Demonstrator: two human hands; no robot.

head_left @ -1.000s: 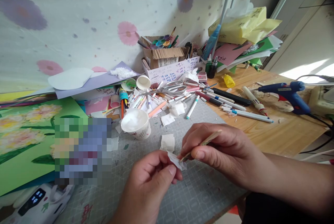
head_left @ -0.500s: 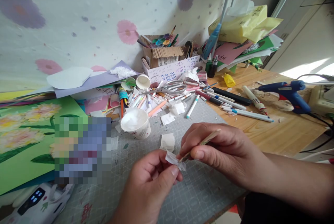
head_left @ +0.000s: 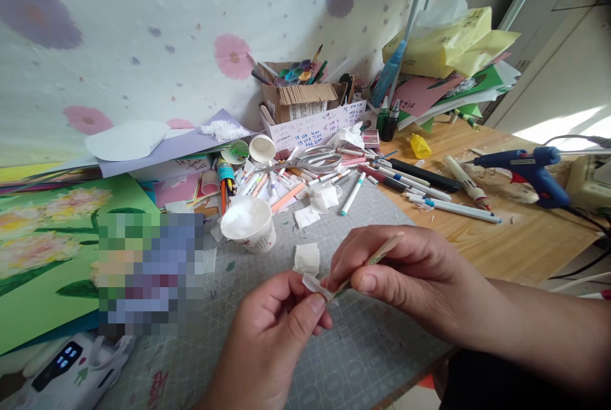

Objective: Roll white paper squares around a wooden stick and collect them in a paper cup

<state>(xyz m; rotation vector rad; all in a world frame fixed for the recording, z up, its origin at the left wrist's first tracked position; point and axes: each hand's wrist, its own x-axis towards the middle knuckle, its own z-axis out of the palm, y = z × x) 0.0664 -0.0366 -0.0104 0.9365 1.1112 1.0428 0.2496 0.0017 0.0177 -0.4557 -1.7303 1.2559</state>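
- Pale, grained wooden counter (head_left: 515,232); on it, flat grey gridded cutting mat (head_left: 363,359).
- Clamped in grip of bare right hand (head_left: 415,276): slim, pale wooden stick (head_left: 386,248), long axis slanting down-left.
- Pinched in grip of bare left hand (head_left: 279,318), above mat: thin, curled white paper scrap (head_left: 315,285), down-left of right hand, at stick's lower end.

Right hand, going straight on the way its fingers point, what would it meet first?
Probably the white paper piece pinched in the left hand; I can't tell whether the right hand touches it.
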